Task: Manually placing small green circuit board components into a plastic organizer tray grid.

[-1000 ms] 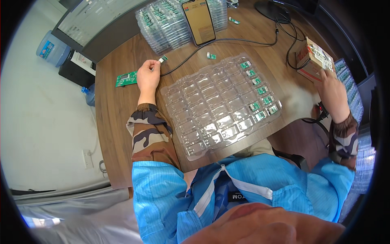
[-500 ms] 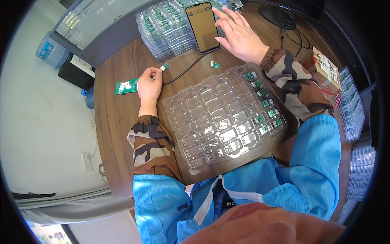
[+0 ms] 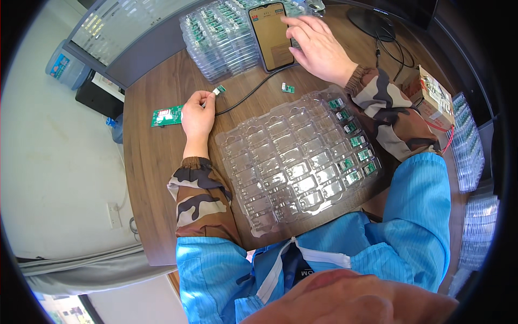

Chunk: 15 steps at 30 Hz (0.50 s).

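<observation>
My left hand (image 3: 198, 114) pinches a small green circuit board (image 3: 219, 90) between thumb and fingertips. Just left of that hand lies a larger green circuit board (image 3: 167, 115), partly covered by it. My right hand (image 3: 322, 51) is raised at the phone (image 3: 268, 38), its fingers spread and a fingertip at the screen's upper right edge. The phone leans upright against stacked trays. Another small board (image 3: 288, 87) lies loose on the table. In front of me, a clear plastic tray (image 3: 259, 218) holds several small boards (image 3: 354, 141) in its right-hand pockets; the other pockets are bare.
A tall stack of clear trays filled with boards (image 3: 216, 40) stands behind the phone. A black cable (image 3: 253, 89) runs across the table to the phone. At the right are a cardboard box (image 3: 431, 102) and more stacked trays (image 3: 468, 143). A monitor stand (image 3: 372, 22) occupies the back right.
My right hand's fingers have curled in slightly, with the index fingertip lower on the phone's right edge. My left hand keeps its pinch on the small board in the same place.
</observation>
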Each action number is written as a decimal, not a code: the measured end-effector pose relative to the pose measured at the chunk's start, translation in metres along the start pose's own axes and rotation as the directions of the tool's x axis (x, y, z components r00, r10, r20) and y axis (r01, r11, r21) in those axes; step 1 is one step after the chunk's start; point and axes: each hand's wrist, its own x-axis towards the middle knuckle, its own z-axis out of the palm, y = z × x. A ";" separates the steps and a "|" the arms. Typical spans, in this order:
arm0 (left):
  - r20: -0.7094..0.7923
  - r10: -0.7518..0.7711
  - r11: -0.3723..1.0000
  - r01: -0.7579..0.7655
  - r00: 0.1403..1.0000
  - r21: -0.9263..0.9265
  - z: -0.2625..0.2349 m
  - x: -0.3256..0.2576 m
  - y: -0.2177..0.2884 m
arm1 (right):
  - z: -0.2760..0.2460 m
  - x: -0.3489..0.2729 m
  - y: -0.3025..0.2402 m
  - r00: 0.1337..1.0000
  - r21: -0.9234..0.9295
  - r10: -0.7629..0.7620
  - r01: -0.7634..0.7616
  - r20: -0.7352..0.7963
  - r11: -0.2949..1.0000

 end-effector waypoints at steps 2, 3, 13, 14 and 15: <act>-0.004 -0.005 1.000 0.005 1.000 0.001 0.000 0.000 0.000 | -0.005 -0.002 -0.004 0.998 0.099 0.005 -0.011 0.059 0.995; -0.009 -0.008 1.000 0.008 1.000 0.003 0.000 0.000 0.000 | -0.006 -0.003 -0.006 0.961 0.228 -0.007 -0.058 0.277 0.972; -0.006 0.013 1.000 -0.013 1.000 0.001 0.001 0.001 -0.001 | 0.018 -0.017 -0.023 0.870 0.456 -0.238 0.018 0.432 0.890; -0.006 0.011 1.000 -0.011 1.000 0.012 0.000 0.001 0.000 | 0.012 -0.013 -0.025 0.876 0.421 -0.179 -0.030 0.448 0.907; -0.007 0.009 1.000 -0.009 1.000 0.022 -0.001 0.000 0.001 | 0.009 -0.011 -0.025 0.879 0.385 -0.120 -0.077 0.461 0.920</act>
